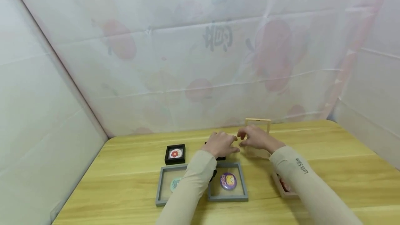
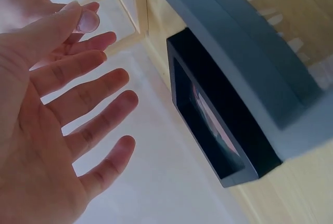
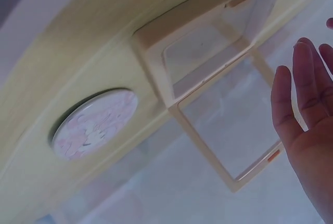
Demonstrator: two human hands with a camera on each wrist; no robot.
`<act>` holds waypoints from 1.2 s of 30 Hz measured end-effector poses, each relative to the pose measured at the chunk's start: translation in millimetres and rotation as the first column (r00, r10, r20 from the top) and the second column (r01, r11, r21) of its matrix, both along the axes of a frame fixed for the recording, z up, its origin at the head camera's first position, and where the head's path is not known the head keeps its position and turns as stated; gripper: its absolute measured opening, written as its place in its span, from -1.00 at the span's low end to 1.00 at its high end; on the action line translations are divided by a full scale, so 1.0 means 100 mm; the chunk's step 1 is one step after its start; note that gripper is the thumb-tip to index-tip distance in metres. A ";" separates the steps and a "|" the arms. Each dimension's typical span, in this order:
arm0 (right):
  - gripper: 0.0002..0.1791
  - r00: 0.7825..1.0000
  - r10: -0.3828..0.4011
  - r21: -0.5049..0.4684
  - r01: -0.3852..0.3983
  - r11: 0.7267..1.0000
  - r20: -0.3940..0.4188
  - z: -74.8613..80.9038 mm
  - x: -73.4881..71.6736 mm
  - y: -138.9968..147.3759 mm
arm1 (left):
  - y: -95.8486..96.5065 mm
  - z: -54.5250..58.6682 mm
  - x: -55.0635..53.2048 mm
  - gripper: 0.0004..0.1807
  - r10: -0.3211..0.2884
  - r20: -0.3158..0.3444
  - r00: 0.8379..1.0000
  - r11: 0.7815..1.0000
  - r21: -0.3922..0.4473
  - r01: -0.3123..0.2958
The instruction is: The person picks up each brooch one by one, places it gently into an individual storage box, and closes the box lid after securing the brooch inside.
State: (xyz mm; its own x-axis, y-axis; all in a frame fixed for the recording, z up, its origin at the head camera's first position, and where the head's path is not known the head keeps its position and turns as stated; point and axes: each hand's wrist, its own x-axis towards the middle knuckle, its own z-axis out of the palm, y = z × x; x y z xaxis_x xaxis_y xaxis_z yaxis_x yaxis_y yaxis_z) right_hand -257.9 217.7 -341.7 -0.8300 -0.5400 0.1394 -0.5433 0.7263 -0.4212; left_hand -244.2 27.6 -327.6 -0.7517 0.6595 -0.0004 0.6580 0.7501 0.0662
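My left hand (image 1: 220, 144) hovers over a black frame (image 2: 226, 94), its fingers spread and apart, holding nothing. Facing it, my right hand (image 1: 257, 138) has loosely bent fingers in front of a beige display case (image 1: 258, 119). In the right wrist view that case (image 3: 156, 34) stands open like a hinged box, its clear-windowed lid raised; the visible fingers of this hand (image 3: 312, 109) hold nothing. A round pink badge (image 3: 96, 125) lies on the table beside the case. In the left wrist view the two hands overlap, so whether their fingertips touch I cannot tell.
Two grey frames lie nearer me, one with a purple badge (image 1: 228, 181), the other with a teal badge (image 1: 175, 183) partly behind my left sleeve. A black frame (image 1: 168, 160) with a red-flower badge sits left. A pinkish frame (image 1: 281, 189) is partly under my right forearm.
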 end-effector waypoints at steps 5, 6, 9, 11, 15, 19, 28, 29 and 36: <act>-0.82 0.999 0.005 0.012 -0.004 1.000 -0.046 0.06 -0.03 0.11 | 0.09 0.04 -0.05 -0.50 -0.025 0.006 1.000 1.000 -0.010 0.025; -0.82 0.999 0.001 0.015 0.000 1.000 -0.053 0.08 -0.03 0.13 | 0.11 0.04 -0.05 -0.50 -0.031 0.006 1.000 1.000 -0.007 0.031; -0.82 0.999 -0.012 0.017 0.013 1.000 -0.052 0.11 -0.03 0.16 | 0.13 0.05 -0.07 -0.50 -0.038 0.011 0.999 0.999 -0.001 0.038; -0.82 0.999 -0.009 0.017 0.009 1.000 -0.046 0.12 -0.03 0.17 | 0.13 0.04 -0.07 -0.51 -0.031 0.021 0.999 0.999 -0.005 0.031; -0.86 0.999 -0.009 0.013 0.010 1.000 -0.038 0.12 -0.01 0.19 | 0.13 0.02 -0.04 -0.51 -0.013 0.054 0.998 1.000 -0.012 0.014; -0.91 0.999 -0.015 0.007 0.015 1.000 -0.035 0.11 0.03 0.20 | 0.13 -0.02 0.00 -0.48 0.029 0.116 0.993 0.999 -0.047 -0.023; -0.89 0.999 -0.030 0.011 0.030 0.999 -0.025 0.12 0.06 0.27 | 0.17 -0.04 0.05 -0.38 0.061 0.144 0.988 0.989 -0.144 -0.041; -0.88 0.999 -0.032 0.012 0.032 0.999 -0.026 0.12 0.06 0.28 | 0.18 -0.04 0.05 -0.38 0.058 0.148 0.987 0.989 -0.145 -0.037; -0.88 0.999 -0.044 0.006 0.044 0.999 -0.023 0.12 0.09 0.36 | 0.23 -0.02 0.03 -0.47 0.007 0.123 0.992 0.989 -0.150 0.012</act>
